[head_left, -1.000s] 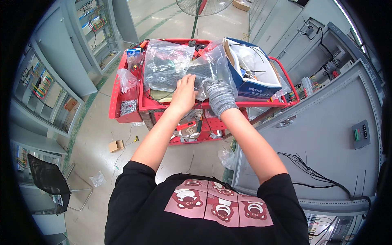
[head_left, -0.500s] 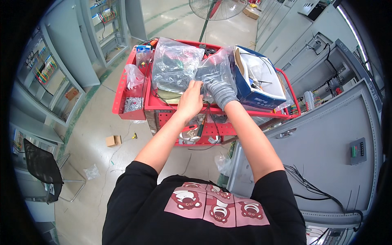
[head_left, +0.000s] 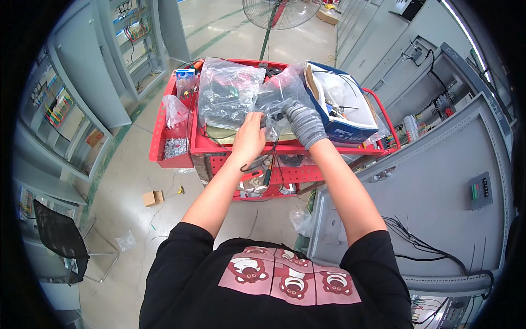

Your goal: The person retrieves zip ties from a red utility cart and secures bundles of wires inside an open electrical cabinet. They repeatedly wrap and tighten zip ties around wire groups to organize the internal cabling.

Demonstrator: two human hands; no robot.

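Over the front of a red tool cart (head_left: 211, 147), both of my hands are at a clear plastic bag (head_left: 285, 82) with dark contents I cannot make out. My left hand (head_left: 250, 136), bare, pinches the bag's near left edge with its fingers closed. On my right hand (head_left: 307, 125) is a grey striped knit glove; its fingers are bent onto the bag's right side, partly hidden by the plastic. Left of it lies a larger clear bag (head_left: 227, 93) with dark items inside. A blue-and-white open carton (head_left: 350, 131) holding tools stands just right of my gloved hand.
Small metal parts fill a side bin (head_left: 176, 148) on the cart. A floor fan (head_left: 282, 12) stands beyond. Grey cabinets line both sides, with an open cabinet door (head_left: 422, 219) close on my right. A black chair (head_left: 60, 236) and small brown box (head_left: 153, 198) are at left.
My hands have drawn apart, the left one to the left and the gloved right one to the right, with the bag's plastic between them. The whole view has shifted slightly.
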